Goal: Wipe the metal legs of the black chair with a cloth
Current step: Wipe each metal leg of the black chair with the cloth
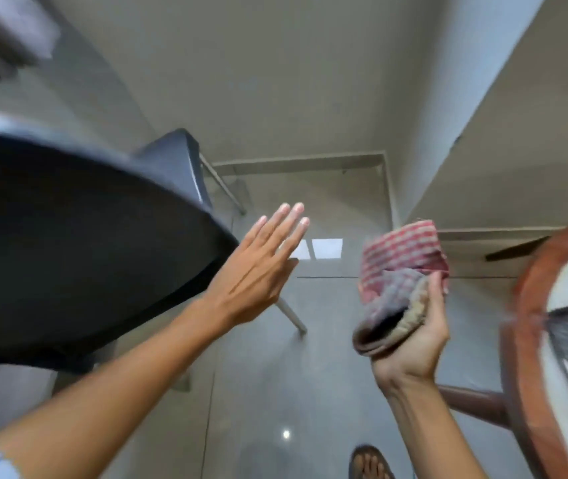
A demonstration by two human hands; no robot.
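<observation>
The black chair (78,236) fills the left of the view, seen from above and blurred. One metal leg (291,314) slants down to the floor below its edge, and another metal leg (223,186) shows farther back. My left hand (258,267) is flat with fingers extended, right beside the chair's edge; I cannot tell whether it touches. My right hand (417,337) is raised to the right and grips a bunched red-and-white checked cloth (400,271), apart from the chair.
A wooden round-framed piece of furniture (531,340) with a woven panel stands at the right edge. Grey glossy floor tiles (275,392) lie between it and the chair. A wall (465,115) rises at the right, and my sandalled foot (369,464) shows at the bottom.
</observation>
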